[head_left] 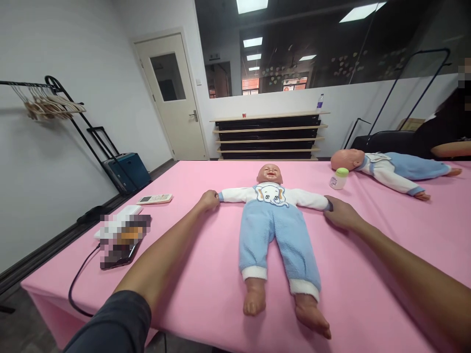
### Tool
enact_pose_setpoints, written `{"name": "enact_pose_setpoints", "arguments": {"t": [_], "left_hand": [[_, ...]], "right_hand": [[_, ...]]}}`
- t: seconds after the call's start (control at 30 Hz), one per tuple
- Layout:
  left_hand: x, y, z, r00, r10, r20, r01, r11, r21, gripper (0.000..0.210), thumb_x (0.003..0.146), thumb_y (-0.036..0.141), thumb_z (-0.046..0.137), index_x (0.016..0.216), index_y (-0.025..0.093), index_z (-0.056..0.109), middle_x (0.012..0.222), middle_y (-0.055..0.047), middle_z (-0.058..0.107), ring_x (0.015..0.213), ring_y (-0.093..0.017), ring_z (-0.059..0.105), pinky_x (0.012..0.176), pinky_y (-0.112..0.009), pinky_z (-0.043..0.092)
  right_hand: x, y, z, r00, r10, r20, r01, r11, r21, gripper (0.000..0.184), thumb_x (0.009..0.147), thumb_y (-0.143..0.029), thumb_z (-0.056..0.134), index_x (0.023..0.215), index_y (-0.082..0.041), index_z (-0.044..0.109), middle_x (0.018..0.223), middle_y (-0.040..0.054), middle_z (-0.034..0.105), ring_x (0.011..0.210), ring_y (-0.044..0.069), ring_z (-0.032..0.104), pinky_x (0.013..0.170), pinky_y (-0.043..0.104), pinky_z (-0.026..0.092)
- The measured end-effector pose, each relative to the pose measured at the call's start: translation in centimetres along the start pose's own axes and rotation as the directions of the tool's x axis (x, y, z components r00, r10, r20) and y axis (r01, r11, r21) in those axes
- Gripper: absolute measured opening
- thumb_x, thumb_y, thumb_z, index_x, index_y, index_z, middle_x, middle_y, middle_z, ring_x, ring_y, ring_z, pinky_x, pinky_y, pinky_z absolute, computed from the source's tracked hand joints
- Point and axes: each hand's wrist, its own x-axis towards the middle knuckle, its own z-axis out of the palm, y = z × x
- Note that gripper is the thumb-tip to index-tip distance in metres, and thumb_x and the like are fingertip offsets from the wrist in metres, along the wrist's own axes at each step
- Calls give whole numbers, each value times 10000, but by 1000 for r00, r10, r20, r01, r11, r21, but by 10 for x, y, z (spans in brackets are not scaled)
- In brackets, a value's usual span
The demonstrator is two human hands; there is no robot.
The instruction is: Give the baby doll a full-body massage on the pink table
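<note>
A baby doll (274,220) lies on its back on the pink tablecloth (206,294), its head toward the far edge and its bare feet toward me. It wears a white top with an elephant face and light blue trousers. Both doll arms are stretched out sideways. My left hand (210,200) is closed round the doll's hand at the end of the left-side sleeve (235,195). On the other side, my right hand (341,214) grips the cuff end of the right-side sleeve (312,199). The doll's own hands are hidden in my fingers.
Another doll (397,169) lies at the far right beside a green-lidded jar (339,178). A remote control (154,198), a white object (121,218) and a phone (127,245) with a cable lie at left. A person's arm (451,148) shows at the right edge.
</note>
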Motion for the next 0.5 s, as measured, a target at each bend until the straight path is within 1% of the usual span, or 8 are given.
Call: {"name": "enact_pose_setpoints", "arguments": {"t": [0.07, 0.17, 0.23, 0.3, 0.37, 0.4, 0.43, 0.5], "left_hand": [[2, -5, -2, 1000, -20, 6, 20, 997, -80, 123, 681, 223, 664, 793, 176, 643, 646, -27, 622, 644, -185, 592, 558, -262, 374], [5, -9, -5, 1000, -23, 17, 26, 979, -204, 157, 619, 160, 709, 752, 171, 627, 591, 15, 573, 586, -144, 553, 535, -238, 357], [7, -9, -10, 1000, -10, 23, 16, 955, -295, 205, 583, 126, 742, 742, 159, 618, 600, 22, 567, 591, -134, 555, 548, -234, 384], [10, -6, -17, 999, 16, 29, -3, 918, -397, 231, 583, 115, 759, 763, 145, 616, 645, 9, 592, 631, -137, 583, 589, -245, 442], [13, -2, -23, 998, 54, 33, -30, 867, -498, 218, 629, 141, 756, 796, 135, 617, 715, -16, 628, 694, -146, 622, 658, -276, 506], [14, 1, -26, 997, 74, 28, -47, 839, -543, 204, 659, 166, 749, 810, 133, 616, 746, -28, 641, 727, -150, 639, 695, -294, 529], [15, 4, -27, 996, 93, 16, -66, 812, -580, 192, 688, 193, 741, 819, 132, 616, 770, -38, 649, 759, -154, 652, 727, -309, 543], [17, 11, -27, 993, 117, -24, -106, 770, -629, 184, 726, 241, 727, 822, 131, 615, 786, -44, 653, 786, -155, 664, 753, -322, 556]], "right_hand": [[7, 13, -2, 995, -20, 102, 19, 1000, 7, 410, 688, -188, 593, 1089, -239, 665, 1035, 75, 713, 853, 252, 657, 715, 318, 463], [17, 25, -5, 992, 13, 128, -8, 999, -37, 266, 695, -234, 638, 955, -204, 686, 910, 84, 713, 789, 249, 657, 676, 315, 457], [23, 29, -10, 984, 31, 178, -24, 999, -40, 190, 682, -255, 679, 858, -186, 680, 815, 81, 696, 731, 239, 650, 646, 312, 455], [28, 30, -18, 970, 32, 241, -39, 999, 22, 162, 672, -255, 720, 805, -174, 672, 768, 85, 677, 680, 219, 636, 624, 309, 451], [31, 31, -28, 955, 13, 296, -72, 980, 187, 150, 690, -248, 743, 782, -152, 671, 760, 124, 662, 642, 197, 615, 600, 316, 442], [32, 32, -33, 951, -1, 308, -99, 946, 310, 157, 706, -247, 747, 792, -138, 675, 778, 153, 655, 639, 192, 610, 595, 326, 441], [33, 32, -37, 952, -11, 306, -132, 887, 443, 174, 722, -249, 750, 819, -123, 680, 808, 185, 650, 646, 191, 609, 599, 339, 446], [33, 32, -43, 961, 13, 275, -201, 716, 668, 238, 748, -260, 758, 910, -102, 686, 899, 240, 643, 685, 197, 618, 630, 363, 467]]}}
